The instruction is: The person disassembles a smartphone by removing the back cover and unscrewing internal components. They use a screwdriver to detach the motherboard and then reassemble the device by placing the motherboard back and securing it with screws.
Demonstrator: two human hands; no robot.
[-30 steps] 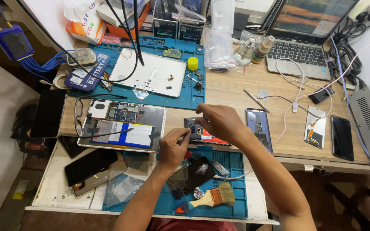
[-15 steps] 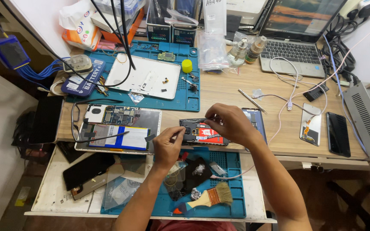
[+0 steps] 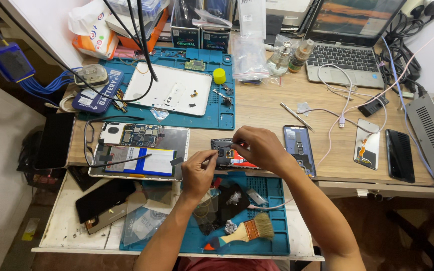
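An opened smartphone [image 3: 227, 153] with a red battery lies on the wooden bench, just above a blue work mat [image 3: 272, 200]. My right hand [image 3: 262, 148] rests over its right half, fingers pinched on something small at the phone's upper end. My left hand [image 3: 199, 170] sits at the phone's left edge, thumb and forefinger pinched together on a thin tool or part too small to make out. Both hands almost touch above the phone.
An opened tablet [image 3: 141, 150] with a blue-white battery lies left of the phone. A brush [image 3: 249, 231] lies on the near mat. Another phone [image 3: 299, 145], a screen part [image 3: 366, 148] and a dark phone [image 3: 400, 154] lie right. A laptop [image 3: 345, 55] stands behind.
The view has shifted slightly. My hands stay on the opened phone, with the right hand's fingers moved a little toward its upper end.
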